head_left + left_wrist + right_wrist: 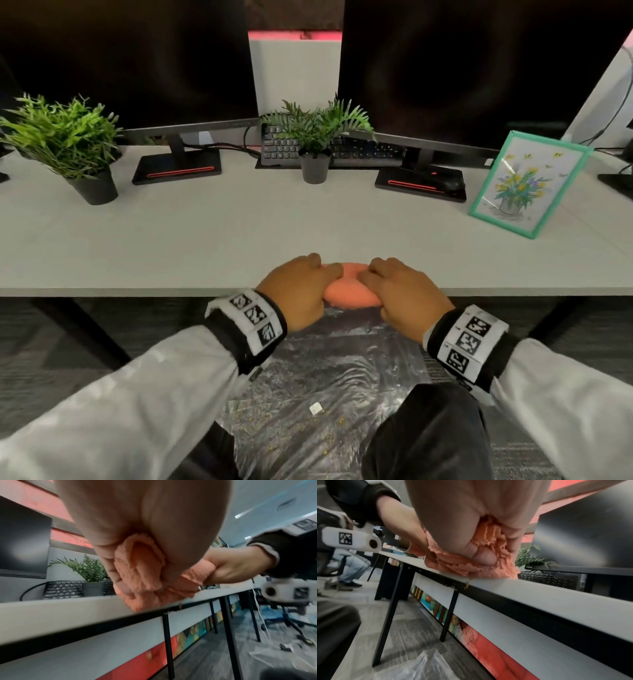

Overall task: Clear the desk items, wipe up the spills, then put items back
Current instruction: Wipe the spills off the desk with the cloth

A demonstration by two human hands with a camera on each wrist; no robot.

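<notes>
A bunched orange cloth [346,291] lies across the front edge of the white desk [222,240], partly overhanging it. My left hand [301,287] grips its left end and my right hand [400,291] grips its right end, fingers curled into the fabric. In the left wrist view the cloth [142,577] is wadded under my left hand [137,534]. The right wrist view shows the cloth [471,563] squeezed in my right hand [479,534] right at the desk edge [505,586]. Most of the cloth is hidden under my hands.
Two small potted plants [68,144] [317,137], two monitors on stands [178,164] [421,181], a keyboard [342,147] and a green-framed flower picture [527,185] stand toward the back of the desk. A clear plastic sheet [325,387] with small crumbs covers the floor below the edge.
</notes>
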